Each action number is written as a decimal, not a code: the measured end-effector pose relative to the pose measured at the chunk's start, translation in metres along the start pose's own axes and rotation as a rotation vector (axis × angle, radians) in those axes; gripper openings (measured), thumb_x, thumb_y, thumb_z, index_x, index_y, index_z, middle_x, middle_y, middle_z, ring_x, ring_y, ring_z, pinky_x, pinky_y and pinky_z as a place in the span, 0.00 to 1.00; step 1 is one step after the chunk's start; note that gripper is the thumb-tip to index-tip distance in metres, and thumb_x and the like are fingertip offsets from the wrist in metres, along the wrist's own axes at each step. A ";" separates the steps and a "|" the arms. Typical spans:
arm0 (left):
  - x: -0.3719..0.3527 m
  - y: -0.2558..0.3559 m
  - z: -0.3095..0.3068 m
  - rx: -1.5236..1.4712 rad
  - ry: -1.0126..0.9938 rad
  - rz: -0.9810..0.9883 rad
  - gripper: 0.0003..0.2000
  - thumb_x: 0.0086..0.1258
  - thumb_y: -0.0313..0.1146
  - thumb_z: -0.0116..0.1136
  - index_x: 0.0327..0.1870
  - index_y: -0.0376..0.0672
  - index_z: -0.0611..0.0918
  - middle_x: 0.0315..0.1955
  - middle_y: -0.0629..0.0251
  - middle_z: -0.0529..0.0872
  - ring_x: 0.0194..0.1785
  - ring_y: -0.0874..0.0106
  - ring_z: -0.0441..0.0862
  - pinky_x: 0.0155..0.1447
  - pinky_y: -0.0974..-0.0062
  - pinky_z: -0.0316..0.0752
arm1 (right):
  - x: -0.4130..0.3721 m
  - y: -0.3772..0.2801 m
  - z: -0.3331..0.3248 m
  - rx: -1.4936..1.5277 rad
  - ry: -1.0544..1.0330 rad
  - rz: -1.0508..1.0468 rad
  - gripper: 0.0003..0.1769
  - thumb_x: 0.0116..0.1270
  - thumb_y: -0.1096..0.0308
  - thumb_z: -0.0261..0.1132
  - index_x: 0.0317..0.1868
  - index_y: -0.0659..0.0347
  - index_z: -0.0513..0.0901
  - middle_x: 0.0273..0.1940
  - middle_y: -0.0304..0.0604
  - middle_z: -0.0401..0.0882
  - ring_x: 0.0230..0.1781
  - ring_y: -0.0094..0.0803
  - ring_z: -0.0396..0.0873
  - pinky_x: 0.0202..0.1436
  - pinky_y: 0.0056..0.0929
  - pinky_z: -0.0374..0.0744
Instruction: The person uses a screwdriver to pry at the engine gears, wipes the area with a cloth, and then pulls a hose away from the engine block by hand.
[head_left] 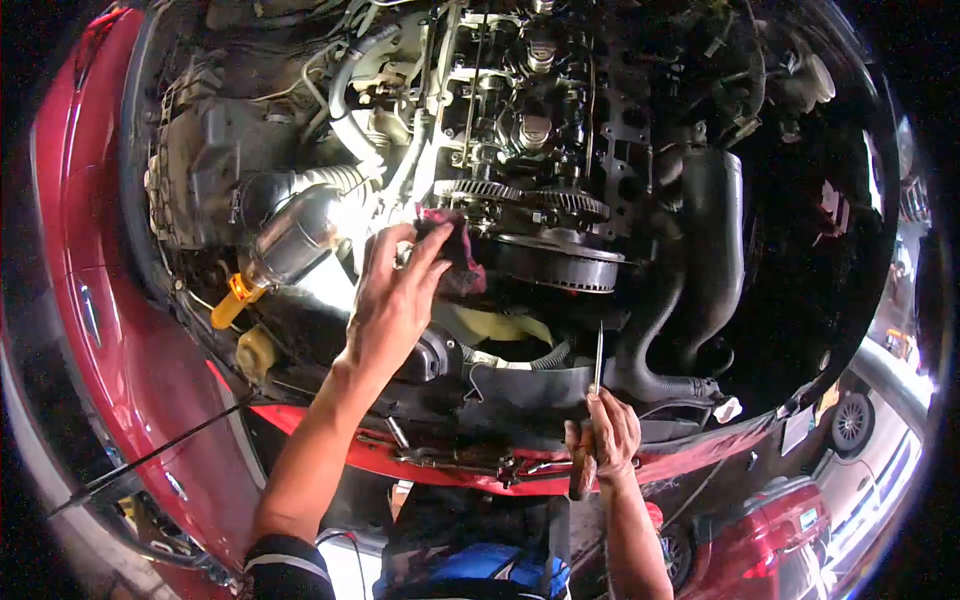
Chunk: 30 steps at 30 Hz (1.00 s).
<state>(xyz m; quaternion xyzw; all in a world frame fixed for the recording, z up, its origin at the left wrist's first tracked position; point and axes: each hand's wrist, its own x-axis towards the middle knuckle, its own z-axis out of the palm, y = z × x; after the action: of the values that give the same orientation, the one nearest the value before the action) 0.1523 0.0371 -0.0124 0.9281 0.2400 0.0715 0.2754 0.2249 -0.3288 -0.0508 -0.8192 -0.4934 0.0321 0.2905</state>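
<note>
My left hand (392, 290) reaches over the front of an open engine, its fingers bent against a dark rag with reddish edges (462, 262). The thumb side and part of the rag are hidden. Just beyond the rag are two toothed cam gears (570, 204) and a larger toothed pulley (560, 266). Over the front edge of the engine bay, my right hand (614, 430) is closed around a screwdriver (582, 468). Its handle points toward me, and its thin metal shaft points up toward the pulley without visibly touching it.
A lit work lamp with a yellow handle (235, 300) lies left of my left hand. Black hoses (712, 250) run along the right side. The uncovered cylinder head (530, 110) stretches away at the back. Metal tools (510, 466) lie along the red front edge.
</note>
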 end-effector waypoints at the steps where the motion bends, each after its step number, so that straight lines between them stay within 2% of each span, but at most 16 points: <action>1: 0.003 0.004 0.003 -0.023 0.049 0.009 0.22 0.73 0.26 0.66 0.68 0.47 0.82 0.54 0.53 0.76 0.56 0.54 0.80 0.57 0.60 0.79 | 0.003 -0.002 0.000 0.001 -0.002 -0.004 0.30 0.62 0.63 0.74 0.63 0.67 0.79 0.51 0.57 0.86 0.45 0.50 0.87 0.47 0.42 0.84; 2: 0.005 0.005 0.011 -0.144 0.028 -0.042 0.25 0.71 0.26 0.67 0.70 0.46 0.79 0.55 0.52 0.77 0.58 0.52 0.79 0.59 0.58 0.78 | 0.004 -0.002 -0.001 0.000 -0.018 -0.002 0.30 0.62 0.64 0.74 0.63 0.67 0.79 0.52 0.57 0.86 0.45 0.49 0.87 0.47 0.42 0.84; 4: 0.012 0.006 0.022 -0.012 0.072 0.049 0.26 0.70 0.25 0.67 0.70 0.41 0.77 0.54 0.50 0.79 0.59 0.51 0.79 0.62 0.56 0.76 | 0.005 -0.002 -0.004 -0.004 -0.050 0.005 0.30 0.62 0.64 0.74 0.64 0.67 0.79 0.52 0.57 0.86 0.44 0.49 0.87 0.47 0.41 0.84; 5: 0.014 0.005 0.023 0.023 0.025 0.073 0.24 0.68 0.23 0.67 0.66 0.36 0.79 0.53 0.50 0.80 0.60 0.49 0.77 0.65 0.55 0.75 | 0.003 0.001 -0.005 -0.001 -0.079 0.001 0.31 0.62 0.64 0.74 0.64 0.66 0.79 0.52 0.56 0.86 0.43 0.48 0.87 0.47 0.40 0.84; 8: 0.009 0.001 0.034 0.177 -0.023 0.119 0.23 0.66 0.22 0.66 0.64 0.35 0.80 0.52 0.52 0.80 0.59 0.51 0.76 0.63 0.56 0.75 | 0.003 0.002 -0.005 0.020 -0.093 0.001 0.31 0.63 0.64 0.74 0.64 0.67 0.79 0.52 0.55 0.87 0.42 0.47 0.87 0.46 0.40 0.84; 9: 0.010 0.004 0.032 0.233 -0.062 0.127 0.22 0.65 0.23 0.67 0.62 0.37 0.82 0.51 0.55 0.80 0.57 0.54 0.75 0.59 0.60 0.75 | 0.001 0.002 -0.005 0.018 -0.089 0.007 0.30 0.63 0.64 0.74 0.64 0.67 0.79 0.51 0.54 0.87 0.42 0.47 0.87 0.45 0.40 0.84; 11: 0.014 0.009 0.028 0.270 -0.124 0.130 0.20 0.64 0.27 0.66 0.59 0.38 0.84 0.49 0.59 0.79 0.58 0.57 0.74 0.58 0.58 0.71 | -0.005 0.003 -0.001 -0.003 -0.077 0.006 0.23 0.73 0.62 0.60 0.63 0.66 0.82 0.53 0.53 0.86 0.45 0.46 0.87 0.48 0.40 0.84; 12: 0.018 0.013 0.024 0.290 -0.162 0.119 0.19 0.64 0.28 0.65 0.58 0.38 0.84 0.48 0.59 0.78 0.59 0.58 0.73 0.59 0.57 0.69 | -0.005 0.003 0.000 -0.012 -0.072 0.007 0.23 0.78 0.61 0.53 0.63 0.66 0.83 0.54 0.53 0.86 0.46 0.46 0.87 0.50 0.40 0.85; 18: 0.022 0.007 0.030 0.383 -0.260 0.163 0.15 0.64 0.28 0.64 0.51 0.38 0.86 0.49 0.58 0.78 0.62 0.59 0.71 0.61 0.56 0.65 | 0.000 0.000 -0.004 -0.006 -0.089 0.020 0.23 0.74 0.61 0.58 0.62 0.66 0.83 0.51 0.52 0.87 0.45 0.45 0.86 0.49 0.39 0.85; 19: 0.022 0.005 0.036 0.409 -0.231 0.193 0.13 0.65 0.27 0.61 0.49 0.36 0.87 0.51 0.55 0.77 0.61 0.57 0.71 0.64 0.51 0.66 | 0.002 0.000 -0.006 0.000 -0.104 0.022 0.23 0.74 0.60 0.59 0.62 0.66 0.83 0.50 0.51 0.87 0.44 0.45 0.86 0.49 0.39 0.85; 22: 0.022 0.005 0.038 0.471 -0.407 0.159 0.12 0.66 0.26 0.59 0.48 0.34 0.87 0.59 0.51 0.76 0.67 0.53 0.70 0.72 0.46 0.64 | 0.008 -0.002 -0.007 0.000 -0.073 0.010 0.24 0.71 0.59 0.64 0.62 0.65 0.84 0.49 0.50 0.87 0.44 0.45 0.86 0.49 0.39 0.84; 23: 0.018 0.005 0.034 0.519 -0.446 0.224 0.13 0.66 0.26 0.58 0.48 0.32 0.86 0.68 0.48 0.72 0.75 0.49 0.66 0.78 0.41 0.60 | 0.007 -0.002 -0.005 -0.006 -0.061 0.017 0.25 0.70 0.59 0.67 0.62 0.65 0.84 0.48 0.50 0.87 0.44 0.45 0.86 0.48 0.39 0.84; 24: 0.015 0.003 0.037 0.565 -0.403 0.281 0.13 0.65 0.28 0.59 0.48 0.33 0.87 0.71 0.47 0.72 0.79 0.48 0.63 0.79 0.41 0.59 | 0.007 -0.003 -0.004 -0.010 -0.048 0.022 0.26 0.69 0.59 0.69 0.62 0.65 0.83 0.48 0.49 0.87 0.44 0.44 0.86 0.48 0.38 0.84; 26: 0.022 0.020 0.026 0.806 -0.344 0.408 0.14 0.64 0.28 0.59 0.49 0.36 0.88 0.66 0.46 0.76 0.78 0.48 0.65 0.79 0.39 0.58 | 0.012 -0.007 -0.005 0.020 -0.020 0.024 0.28 0.60 0.71 0.74 0.62 0.67 0.81 0.45 0.52 0.87 0.41 0.46 0.86 0.48 0.41 0.84; 27: 0.038 0.036 0.012 0.879 -0.699 0.356 0.14 0.64 0.27 0.59 0.48 0.33 0.88 0.60 0.44 0.81 0.73 0.50 0.72 0.73 0.47 0.70 | 0.014 -0.008 -0.005 0.004 -0.009 0.016 0.28 0.60 0.71 0.75 0.61 0.67 0.81 0.45 0.52 0.86 0.41 0.46 0.86 0.47 0.41 0.84; 30: 0.041 0.051 -0.003 1.042 -0.694 0.278 0.17 0.63 0.27 0.60 0.50 0.27 0.85 0.55 0.42 0.82 0.63 0.53 0.80 0.61 0.61 0.81 | 0.007 -0.001 -0.006 0.034 -0.038 0.001 0.29 0.60 0.71 0.75 0.62 0.67 0.80 0.44 0.52 0.86 0.40 0.46 0.86 0.46 0.41 0.84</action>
<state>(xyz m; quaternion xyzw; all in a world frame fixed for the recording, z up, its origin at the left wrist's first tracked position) 0.2079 0.0214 0.0183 0.9320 0.0174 -0.3239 -0.1618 0.2298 -0.3254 -0.0432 -0.8137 -0.4976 0.0561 0.2951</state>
